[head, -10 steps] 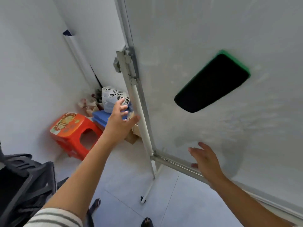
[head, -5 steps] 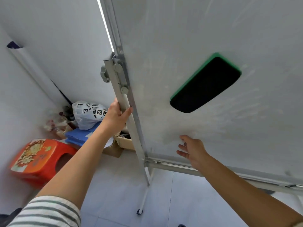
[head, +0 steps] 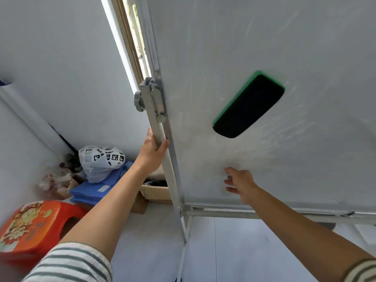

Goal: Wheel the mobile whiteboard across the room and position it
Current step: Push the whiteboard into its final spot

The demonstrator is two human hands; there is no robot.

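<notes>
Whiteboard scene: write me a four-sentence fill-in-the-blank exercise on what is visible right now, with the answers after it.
1. The left hand grips the whiteboard's side ____.
2. The eraser stuck on the board is black with a ____ edge.
3. The right hand is ____, fingers spread near the board's lower part.
4. The stool in the corner is ____.

Missing words: post; green; open; orange
</notes>
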